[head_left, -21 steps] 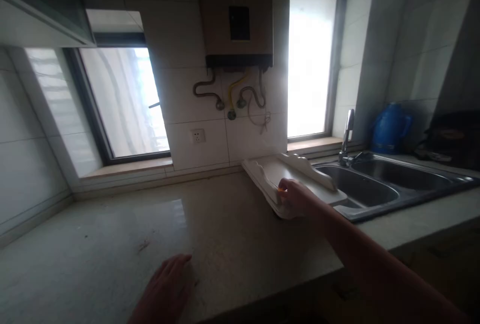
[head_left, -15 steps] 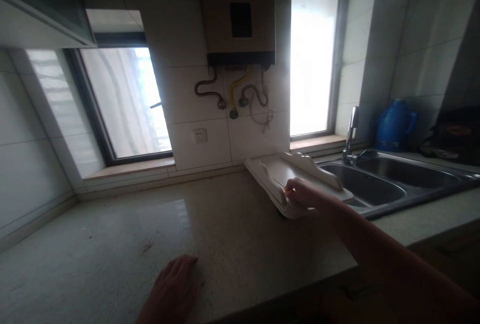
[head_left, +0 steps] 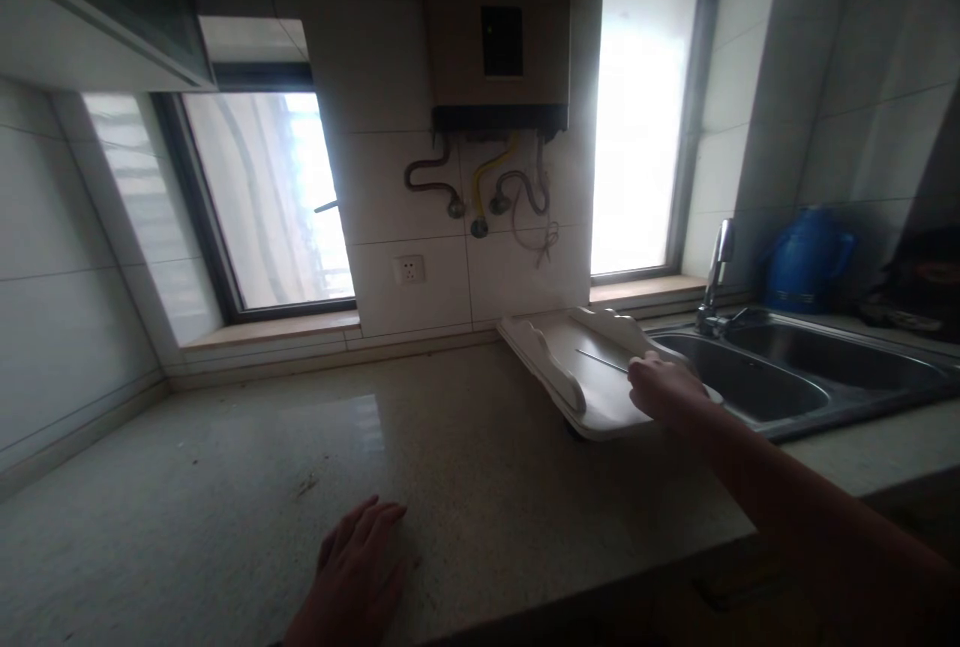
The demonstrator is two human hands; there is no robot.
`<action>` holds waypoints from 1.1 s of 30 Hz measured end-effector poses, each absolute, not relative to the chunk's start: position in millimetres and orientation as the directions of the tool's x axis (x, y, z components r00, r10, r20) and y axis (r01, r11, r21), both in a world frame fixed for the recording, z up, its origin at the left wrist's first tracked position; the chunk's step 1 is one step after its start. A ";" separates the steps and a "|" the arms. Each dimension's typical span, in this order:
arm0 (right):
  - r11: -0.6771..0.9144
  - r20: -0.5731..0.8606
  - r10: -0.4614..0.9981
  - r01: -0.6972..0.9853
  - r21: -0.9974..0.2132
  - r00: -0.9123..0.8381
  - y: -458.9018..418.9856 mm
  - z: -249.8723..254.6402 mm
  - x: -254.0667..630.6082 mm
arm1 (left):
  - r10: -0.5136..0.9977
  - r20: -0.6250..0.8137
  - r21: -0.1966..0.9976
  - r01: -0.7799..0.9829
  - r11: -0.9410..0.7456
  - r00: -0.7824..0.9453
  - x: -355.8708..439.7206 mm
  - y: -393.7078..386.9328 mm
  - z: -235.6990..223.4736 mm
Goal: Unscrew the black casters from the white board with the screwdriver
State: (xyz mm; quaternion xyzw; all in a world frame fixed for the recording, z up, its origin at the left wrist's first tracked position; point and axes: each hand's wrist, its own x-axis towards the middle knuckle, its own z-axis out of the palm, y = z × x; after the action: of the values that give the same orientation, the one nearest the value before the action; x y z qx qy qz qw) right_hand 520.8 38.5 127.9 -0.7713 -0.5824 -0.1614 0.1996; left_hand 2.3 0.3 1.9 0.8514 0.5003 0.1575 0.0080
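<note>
My right hand [head_left: 660,385] is closed round the handle end of what looks like a screwdriver, whose thin metal shaft [head_left: 600,360] points left. Most of its handle is hidden in my fingers. Below the shaft lies a white shelf piece [head_left: 555,339] with wavy raised rails on two sides; it sits on the counter, its right side against or over the sink's edge. Something dark shows under its front corner. On the pale speckled counter [head_left: 450,487], my left hand [head_left: 356,562] rests palm down, fingers stretched out and holding nothing.
A double steel sink [head_left: 780,382] with a tap [head_left: 718,277] is at the right, a blue jug [head_left: 810,257] behind it. Small debris [head_left: 306,483] lies on the counter. A water heater [head_left: 495,27] with pipes hangs on the tiled wall above a socket [head_left: 409,270].
My right hand has moved right, away from the shelf piece's left rail, and the shaft now shows clearly above the board. The view has shifted slightly left. My left hand stays on the counter.
</note>
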 end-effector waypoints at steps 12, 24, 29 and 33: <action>0.059 0.492 0.867 0.997 0.048 -0.075 -33.4 90.0 509.3 | 0.854 0.272 0.175 0.850 -0.496 0.443 1.6 1.0 -7.3; 0.059 0.597 0.726 0.896 0.440 -0.341 -21.8 71.1 497.2 | 0.838 0.328 0.130 0.858 -0.498 0.437 -0.9 -1.0 -8.6; 0.040 0.604 0.699 0.864 0.502 -0.383 -14.8 66.5 493.0 | 0.855 0.298 0.136 0.868 -0.478 0.424 2.1 -3.3 -3.8; 0.054 0.604 0.667 0.837 0.545 -0.437 -11.3 62.0 492.6 | 0.865 0.282 0.155 0.870 -0.467 0.415 4.9 -5.6 0.1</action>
State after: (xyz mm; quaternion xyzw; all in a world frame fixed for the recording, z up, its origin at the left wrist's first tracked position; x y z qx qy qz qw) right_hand 492.6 -11.3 62.0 -0.5222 -0.7197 -0.4476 0.0948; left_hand 4.9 -5.6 0.1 0.8410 0.5159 0.1629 -0.0077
